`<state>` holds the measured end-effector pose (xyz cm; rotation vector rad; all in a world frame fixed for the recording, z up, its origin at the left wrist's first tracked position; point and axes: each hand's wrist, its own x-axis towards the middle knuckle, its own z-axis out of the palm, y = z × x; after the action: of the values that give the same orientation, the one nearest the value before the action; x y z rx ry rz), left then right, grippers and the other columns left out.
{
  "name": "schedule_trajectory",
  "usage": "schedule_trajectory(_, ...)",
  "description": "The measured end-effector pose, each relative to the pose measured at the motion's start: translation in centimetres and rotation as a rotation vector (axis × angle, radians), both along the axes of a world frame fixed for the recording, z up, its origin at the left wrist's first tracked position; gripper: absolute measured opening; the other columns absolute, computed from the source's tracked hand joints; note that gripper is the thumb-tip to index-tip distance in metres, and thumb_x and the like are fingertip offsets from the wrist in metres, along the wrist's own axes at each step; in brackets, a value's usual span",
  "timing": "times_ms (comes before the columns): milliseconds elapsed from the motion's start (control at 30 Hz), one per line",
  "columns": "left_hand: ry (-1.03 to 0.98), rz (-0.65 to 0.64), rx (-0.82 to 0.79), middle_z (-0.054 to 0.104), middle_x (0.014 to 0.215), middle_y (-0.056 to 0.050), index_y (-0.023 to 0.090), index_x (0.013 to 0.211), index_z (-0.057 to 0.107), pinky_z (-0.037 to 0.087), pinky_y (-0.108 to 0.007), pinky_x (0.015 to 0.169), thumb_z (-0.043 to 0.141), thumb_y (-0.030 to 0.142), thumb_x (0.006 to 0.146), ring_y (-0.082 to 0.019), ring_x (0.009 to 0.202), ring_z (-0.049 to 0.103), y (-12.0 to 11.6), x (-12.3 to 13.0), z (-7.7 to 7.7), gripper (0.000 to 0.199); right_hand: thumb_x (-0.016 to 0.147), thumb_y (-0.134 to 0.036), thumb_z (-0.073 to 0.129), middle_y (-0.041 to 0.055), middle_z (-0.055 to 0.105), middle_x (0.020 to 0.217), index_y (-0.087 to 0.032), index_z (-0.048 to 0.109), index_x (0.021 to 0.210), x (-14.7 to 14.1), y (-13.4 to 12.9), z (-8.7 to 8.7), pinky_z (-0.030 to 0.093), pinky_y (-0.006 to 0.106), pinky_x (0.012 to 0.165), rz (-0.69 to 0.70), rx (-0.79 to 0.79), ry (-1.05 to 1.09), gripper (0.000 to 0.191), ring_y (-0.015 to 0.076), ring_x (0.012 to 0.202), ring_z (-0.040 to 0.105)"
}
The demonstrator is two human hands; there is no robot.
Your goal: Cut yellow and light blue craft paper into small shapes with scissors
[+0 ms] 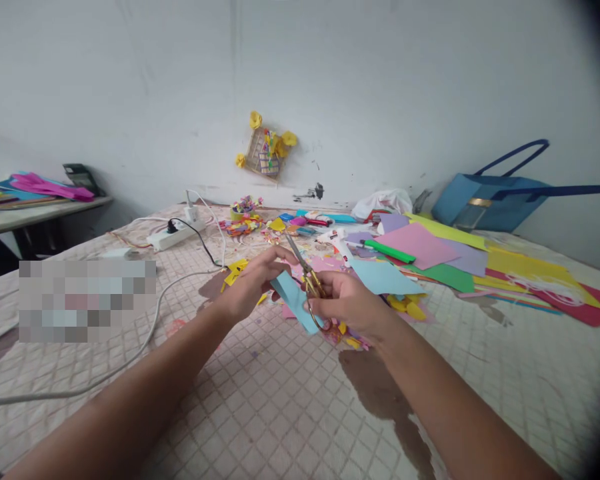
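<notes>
My right hand (347,303) is closed round the gold handles of a pair of scissors (313,283), whose blades point up and away to the left. Just below the scissors is a folded strip of light blue paper (294,300), its upper end between the fingers of my left hand (255,277). The strip's lower end hangs by the scissor loops. Under and behind both hands lie pink paper and small yellow and purple scraps (353,340). Part of the strip is hidden behind my right fingers.
Coloured paper sheets (417,243) with a green cutter-like tool (390,251) lie to the right, a blue bag (490,193) behind them. A white power strip (177,233) and its cable (150,333) are at left. A decorated stick craft (265,153) rests against the wall.
</notes>
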<state>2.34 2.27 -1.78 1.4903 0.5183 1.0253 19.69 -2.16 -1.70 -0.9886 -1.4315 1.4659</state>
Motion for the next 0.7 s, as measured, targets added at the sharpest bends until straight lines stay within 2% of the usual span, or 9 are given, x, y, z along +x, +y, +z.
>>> schedule_trajectory(133, -0.095, 0.088, -0.015, 0.048, 0.058, 0.003, 0.019, 0.082, 0.049, 0.037, -0.022, 0.042, 0.047, 0.046, 0.075, -0.011, 0.047, 0.046, 0.3, 0.4, -0.4, 0.028, 0.059, -0.022, 0.070, -0.0050, 0.053, 0.062, -0.016, 0.053, 0.079, -0.1, 0.2, 0.0, 0.038, 0.020, 0.045, -0.094, 0.063, 0.030, 0.027, 0.0068, 0.048, 0.047)
schedule_trajectory(233, -0.074, 0.086, 0.021, 0.052, 0.063, 0.001, 0.018, 0.082, 0.049, 0.040, -0.023, 0.046, 0.048, 0.054, 0.075, -0.011, 0.050, 0.050, 0.1, 0.8, -0.9, 0.037, 0.057, -0.024, 0.072, -0.0058, 0.051, 0.061, -0.018, 0.051, 0.078, -0.1, 0.3, 0.0, 0.038, 0.021, 0.045, -0.182, 0.097, 0.056, 0.030, 0.0075, 0.049, 0.047)
schedule_trajectory(400, 0.121, 0.090, 0.048, 0.053, 0.058, 0.001, 0.014, 0.074, 0.052, 0.040, -0.023, 0.048, 0.060, 0.045, 0.071, -0.010, 0.050, 0.051, -0.9, 1.3, -0.7, 0.032, 0.055, -0.024, 0.074, -0.0069, 0.048, 0.058, -0.019, 0.050, 0.076, -0.2, 0.2, 0.2, 0.040, 0.021, 0.046, -0.245, 0.102, 0.103, 0.033, 0.0083, 0.050, 0.048)
schedule_trajectory(533, 0.156, 0.156, 0.060, 0.053, 0.054, 0.002, 0.014, 0.065, 0.051, 0.040, -0.022, 0.048, 0.058, 0.037, 0.074, -0.008, 0.048, 0.050, -1.3, 1.5, -0.2, 0.026, 0.055, -0.021, 0.076, -0.0063, 0.050, 0.061, -0.019, 0.050, 0.076, -0.3, 0.2, 0.0, 0.040, 0.021, 0.045, -0.244, 0.123, 0.132, 0.034, 0.0084, 0.051, 0.049)
schedule_trajectory(700, 0.200, 0.226, 0.120, 0.052, 0.050, 0.002, 0.015, 0.055, 0.049, 0.038, -0.019, 0.046, 0.053, 0.031, 0.077, -0.007, 0.045, 0.049, -1.4, 1.4, 0.0, 0.028, 0.060, -0.025, 0.075, -0.0061, 0.050, 0.063, -0.019, 0.050, 0.078, -0.4, 0.1, -0.3, 0.040, 0.020, 0.045, -0.240, 0.155, 0.120, 0.031, 0.0074, 0.050, 0.048)
